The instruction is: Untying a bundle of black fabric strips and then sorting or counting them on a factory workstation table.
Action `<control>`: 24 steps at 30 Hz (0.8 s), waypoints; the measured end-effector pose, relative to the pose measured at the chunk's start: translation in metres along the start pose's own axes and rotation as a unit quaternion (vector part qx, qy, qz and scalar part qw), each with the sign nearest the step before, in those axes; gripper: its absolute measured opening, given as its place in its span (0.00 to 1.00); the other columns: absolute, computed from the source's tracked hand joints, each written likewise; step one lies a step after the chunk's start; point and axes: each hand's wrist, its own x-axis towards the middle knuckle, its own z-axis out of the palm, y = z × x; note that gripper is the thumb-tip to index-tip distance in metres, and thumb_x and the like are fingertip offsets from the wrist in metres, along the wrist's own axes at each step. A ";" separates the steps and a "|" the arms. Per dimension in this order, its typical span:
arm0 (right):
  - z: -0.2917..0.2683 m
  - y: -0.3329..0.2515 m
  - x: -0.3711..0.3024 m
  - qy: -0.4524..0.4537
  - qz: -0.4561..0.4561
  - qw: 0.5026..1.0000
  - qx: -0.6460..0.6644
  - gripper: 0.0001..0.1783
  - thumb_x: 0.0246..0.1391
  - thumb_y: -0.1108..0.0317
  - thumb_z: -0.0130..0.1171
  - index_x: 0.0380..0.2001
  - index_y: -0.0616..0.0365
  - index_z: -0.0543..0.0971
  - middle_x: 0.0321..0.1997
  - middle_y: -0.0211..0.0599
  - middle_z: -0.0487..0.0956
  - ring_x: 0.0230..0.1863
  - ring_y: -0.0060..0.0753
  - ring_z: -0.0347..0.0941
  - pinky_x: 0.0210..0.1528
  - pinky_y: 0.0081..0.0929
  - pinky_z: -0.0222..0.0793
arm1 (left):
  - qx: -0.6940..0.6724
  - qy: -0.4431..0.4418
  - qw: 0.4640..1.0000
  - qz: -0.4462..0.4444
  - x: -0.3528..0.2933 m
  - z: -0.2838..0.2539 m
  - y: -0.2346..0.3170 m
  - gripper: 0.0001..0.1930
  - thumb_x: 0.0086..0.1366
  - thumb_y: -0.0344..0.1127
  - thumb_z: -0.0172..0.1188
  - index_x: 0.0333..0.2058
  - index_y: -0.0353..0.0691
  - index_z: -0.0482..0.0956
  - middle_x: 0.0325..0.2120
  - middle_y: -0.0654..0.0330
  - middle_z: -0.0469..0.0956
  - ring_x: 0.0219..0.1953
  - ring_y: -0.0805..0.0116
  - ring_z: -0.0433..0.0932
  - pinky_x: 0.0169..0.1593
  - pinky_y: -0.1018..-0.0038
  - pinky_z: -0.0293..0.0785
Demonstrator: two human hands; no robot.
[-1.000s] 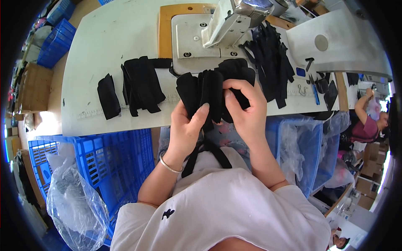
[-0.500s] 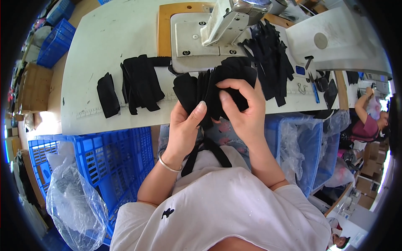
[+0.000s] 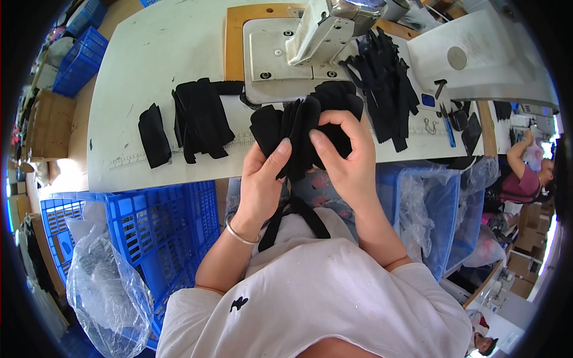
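Both hands hold a bundle of black fabric pieces in front of the sewing machine, over the table's near edge. My left hand is closed on the bundle's left part, thumb on top. My right hand grips its right part with thumb and index finger curved, parting the layers; its other fingers are hidden behind the fabric. To the left on the table lie a stack of black fabric pieces and a single folded black piece. A heap of black strips lies to the right.
A blue crate with clear plastic stands below the table at left; a blue bin lined with plastic is at right. Blue-handled snips and a small hook lie on the table's right. A person sits farther right.
The right part of the bundle has shifted slightly, and a folded layer now stands up near its middle. My right thumb and index finger have moved a little left.
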 end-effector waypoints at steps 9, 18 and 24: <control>0.005 -0.002 0.002 0.011 -0.080 0.995 -0.063 0.10 0.47 0.71 0.65 0.33 0.56 0.77 0.35 0.40 0.73 0.40 0.41 0.66 0.43 0.32 0.65 | -0.001 0.018 0.999 0.027 0.003 -0.006 -0.009 0.14 0.70 0.34 0.52 0.51 0.37 0.71 0.46 0.59 0.76 0.48 0.70 0.76 0.47 0.70 0.75; 0.006 0.001 0.003 0.004 -0.043 0.997 -0.064 0.17 0.43 0.63 0.71 0.34 0.57 0.76 0.37 0.43 0.70 0.42 0.45 0.65 0.42 0.34 0.65 | 0.022 -0.005 0.999 0.024 0.003 -0.012 -0.012 0.13 0.69 0.34 0.52 0.50 0.38 0.72 0.45 0.60 0.76 0.47 0.71 0.76 0.48 0.70 0.74; 0.004 0.002 0.006 -0.020 -0.042 0.996 -0.081 0.12 0.46 0.69 0.65 0.34 0.57 0.75 0.37 0.44 0.69 0.40 0.46 0.68 0.43 0.34 0.65 | 0.003 -0.004 1.000 0.026 0.004 -0.011 -0.011 0.13 0.70 0.33 0.52 0.50 0.37 0.72 0.46 0.60 0.76 0.47 0.71 0.76 0.48 0.71 0.74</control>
